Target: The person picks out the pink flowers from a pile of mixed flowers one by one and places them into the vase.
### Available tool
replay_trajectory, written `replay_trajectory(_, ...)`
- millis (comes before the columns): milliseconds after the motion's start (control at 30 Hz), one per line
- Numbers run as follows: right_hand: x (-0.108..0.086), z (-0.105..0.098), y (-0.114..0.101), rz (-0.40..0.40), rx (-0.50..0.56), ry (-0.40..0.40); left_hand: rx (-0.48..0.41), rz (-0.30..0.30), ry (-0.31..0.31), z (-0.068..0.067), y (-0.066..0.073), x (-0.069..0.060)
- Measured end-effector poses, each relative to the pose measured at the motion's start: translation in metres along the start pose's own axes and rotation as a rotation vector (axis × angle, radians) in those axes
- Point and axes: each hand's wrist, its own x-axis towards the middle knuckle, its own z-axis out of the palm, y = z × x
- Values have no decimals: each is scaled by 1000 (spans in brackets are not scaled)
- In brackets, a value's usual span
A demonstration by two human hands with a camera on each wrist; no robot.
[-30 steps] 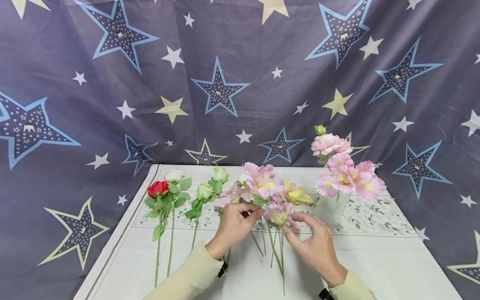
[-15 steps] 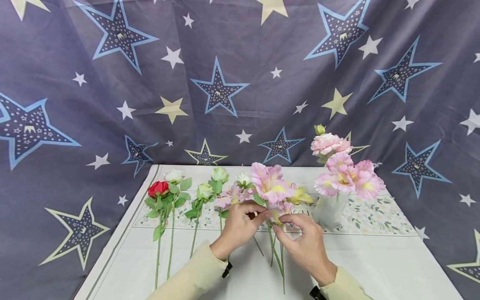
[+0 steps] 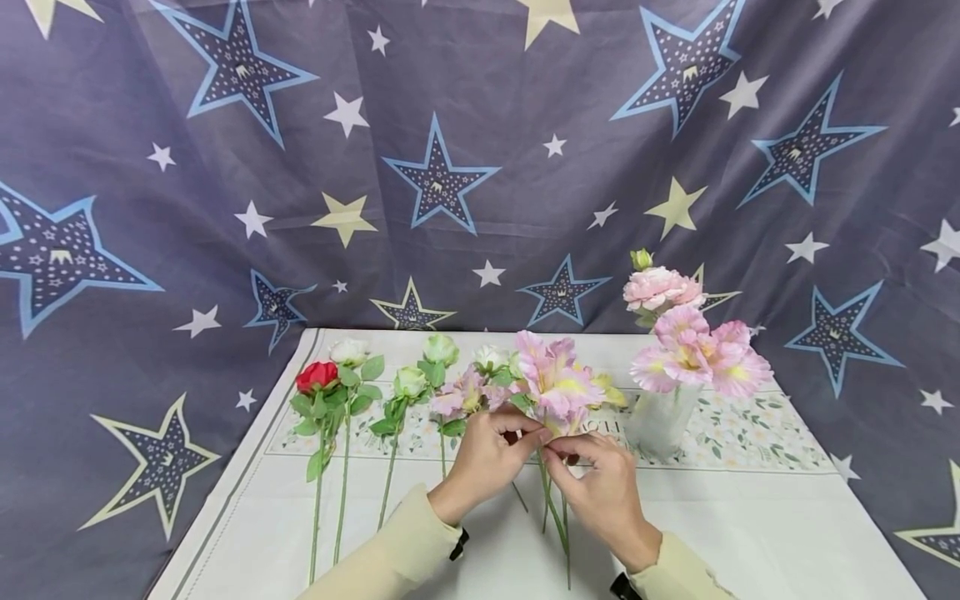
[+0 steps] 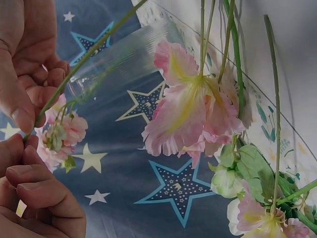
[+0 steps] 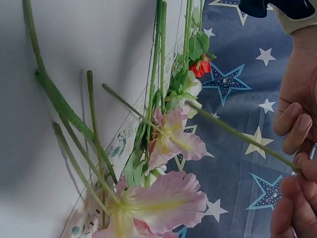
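In the head view my left hand (image 3: pixel 491 454) and right hand (image 3: pixel 600 492) meet just below a pink flower (image 3: pixel 558 379) with a yellow centre. Both pinch its thin green stem (image 4: pixel 74 82) between thumb and fingers, close together, as the left wrist view shows. The stem's free end (image 5: pixel 190 104) sticks out in the right wrist view. The petals there are out of sight. More pink flowers, such as this one (image 4: pixel 185 109), lie on the table close to the hands, their stems (image 3: pixel 562 533) pointing towards me.
Right of the hands stands a clear vase (image 3: pixel 663 421) holding pink blooms (image 3: pixel 701 358). To the left lie a red rose (image 3: pixel 315 377), a white rose (image 3: pixel 348 352) and pale green roses (image 3: pixel 409 382). A starry cloth (image 3: pixel 450 83) hangs behind the white tablecloth (image 3: pixel 750 533).
The held pink flower has shifted to the right, now covering the bloom in front. My right hand has moved left to the stem and closed its fingers there; my left hand has edged right.
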Motion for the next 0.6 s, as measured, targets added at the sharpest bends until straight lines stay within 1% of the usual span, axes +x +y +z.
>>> replay_trajectory(100,0,0,0,-4,0,10,-1,-5,-8,0,1,0)
replay_trajectory(200,0,0,0,1,3,14,-12,3,-16,1,1,1)
replay_trajectory(367,-2,-2,0,43,11,7,5,22,-35,4,3,2)
replay_trajectory(467,-3,-3,0,51,35,15,32,5,-46,4,3,1)
replay_trajectory(600,-3,-5,1,49,79,44,49,-13,-43,3,2,0)
